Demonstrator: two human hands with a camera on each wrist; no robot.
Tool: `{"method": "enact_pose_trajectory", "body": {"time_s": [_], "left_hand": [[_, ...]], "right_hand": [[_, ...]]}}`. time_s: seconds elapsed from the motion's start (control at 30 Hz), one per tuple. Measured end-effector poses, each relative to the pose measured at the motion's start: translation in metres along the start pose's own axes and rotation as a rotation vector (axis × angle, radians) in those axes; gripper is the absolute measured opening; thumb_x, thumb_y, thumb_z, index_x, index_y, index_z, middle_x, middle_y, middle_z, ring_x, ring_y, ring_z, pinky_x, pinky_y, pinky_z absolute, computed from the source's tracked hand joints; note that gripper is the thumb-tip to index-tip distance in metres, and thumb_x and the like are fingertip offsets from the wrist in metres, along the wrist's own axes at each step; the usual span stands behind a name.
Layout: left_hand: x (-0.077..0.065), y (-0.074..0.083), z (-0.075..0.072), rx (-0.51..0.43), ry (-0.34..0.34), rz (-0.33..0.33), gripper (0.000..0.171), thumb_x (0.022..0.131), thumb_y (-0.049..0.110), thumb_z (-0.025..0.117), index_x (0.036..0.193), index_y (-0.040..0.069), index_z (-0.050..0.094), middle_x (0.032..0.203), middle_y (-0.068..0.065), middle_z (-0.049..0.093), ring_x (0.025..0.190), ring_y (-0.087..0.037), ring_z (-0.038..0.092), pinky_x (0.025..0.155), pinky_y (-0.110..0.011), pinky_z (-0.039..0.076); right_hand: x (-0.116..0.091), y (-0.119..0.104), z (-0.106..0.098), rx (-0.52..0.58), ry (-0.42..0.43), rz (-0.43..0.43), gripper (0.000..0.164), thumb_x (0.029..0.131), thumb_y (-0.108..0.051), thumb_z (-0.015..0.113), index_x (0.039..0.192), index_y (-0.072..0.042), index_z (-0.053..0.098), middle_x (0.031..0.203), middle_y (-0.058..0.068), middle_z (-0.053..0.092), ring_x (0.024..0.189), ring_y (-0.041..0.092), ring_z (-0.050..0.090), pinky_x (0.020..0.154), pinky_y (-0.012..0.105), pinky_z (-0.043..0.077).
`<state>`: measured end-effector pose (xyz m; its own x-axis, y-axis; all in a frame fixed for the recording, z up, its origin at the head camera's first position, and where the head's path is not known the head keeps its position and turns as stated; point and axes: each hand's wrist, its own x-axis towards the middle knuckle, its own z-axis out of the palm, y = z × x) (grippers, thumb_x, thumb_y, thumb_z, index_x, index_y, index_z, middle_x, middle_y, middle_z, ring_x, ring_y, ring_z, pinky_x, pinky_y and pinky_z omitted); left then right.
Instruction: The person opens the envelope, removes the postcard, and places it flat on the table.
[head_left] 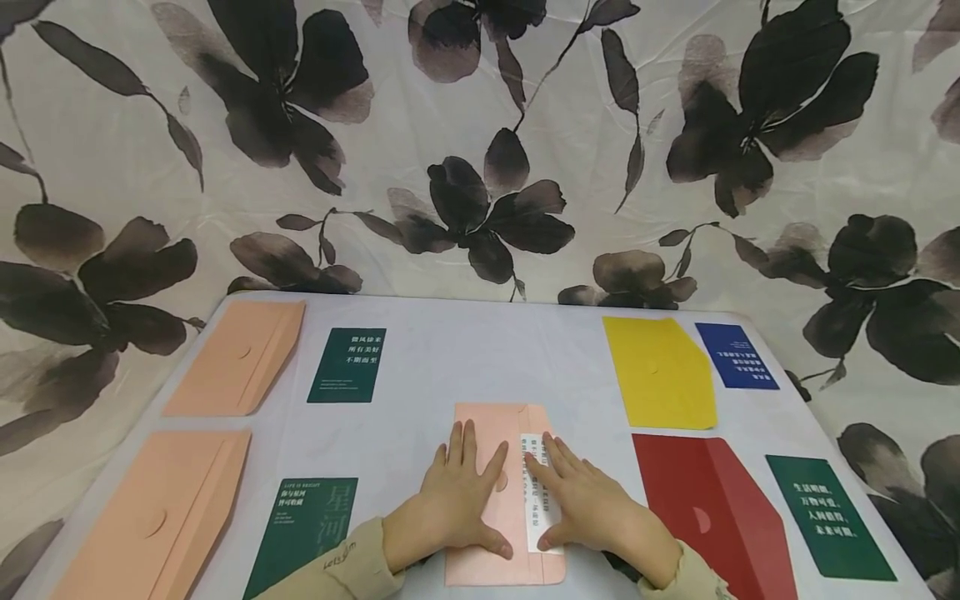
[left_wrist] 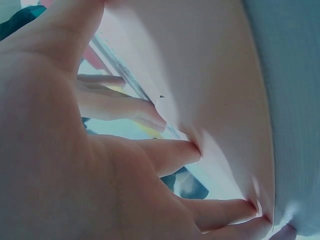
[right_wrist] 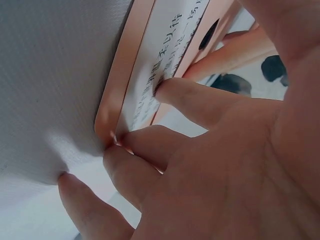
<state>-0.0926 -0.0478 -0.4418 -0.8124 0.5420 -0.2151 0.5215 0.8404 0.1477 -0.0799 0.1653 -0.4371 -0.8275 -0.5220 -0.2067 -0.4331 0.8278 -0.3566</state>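
A pink envelope lies at the front middle of the table, its flap side to the right. Over its left part, my left hand is spread, with straight fingertips pressing the paper, as the left wrist view also shows. A white strip of card with printed black characters lies lengthwise along the flap side. My right hand rests spread over this card and the envelope's right edge. In the right wrist view its fingertips touch the card and the envelope's edge, and one touches the tabletop. Whether the card is tucked in cannot be told.
Two peach envelopes and two green cards lie at left. At right are a yellow envelope, a red envelope, a blue card and another green card. A floral cloth hangs behind the white table.
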Motion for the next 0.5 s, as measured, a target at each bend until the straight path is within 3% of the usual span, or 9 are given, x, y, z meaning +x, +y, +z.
{"method": "enact_pose_trajectory", "body": {"time_s": [0.3,0.5], "left_hand": [[0.0002,0.0002,0.0006,-0.003,0.011,0.001,0.127,0.058,0.079,0.074,0.156,0.011,0.031,0.152,-0.042,0.015,0.142,-0.056,0.015,0.107,-0.061,0.034],[-0.0004,0.0003,-0.0003,-0.014,0.015,0.002,0.127,0.057,0.078,0.075,0.156,0.011,0.032,0.152,-0.042,0.016,0.142,-0.057,0.014,0.107,-0.061,0.033]], "right_hand": [[-0.0009,0.0012,-0.0034,0.016,-0.004,0.032,0.103,0.064,-0.037,0.091,0.150,-0.006,0.043,0.160,0.027,0.020,0.146,0.041,0.022,0.105,0.064,0.034],[0.0011,0.0038,-0.0066,0.017,0.033,0.020,0.095,0.066,-0.033,0.093,0.145,-0.005,0.049,0.156,0.025,0.030,0.142,0.042,0.031,0.105,0.060,0.036]]}}
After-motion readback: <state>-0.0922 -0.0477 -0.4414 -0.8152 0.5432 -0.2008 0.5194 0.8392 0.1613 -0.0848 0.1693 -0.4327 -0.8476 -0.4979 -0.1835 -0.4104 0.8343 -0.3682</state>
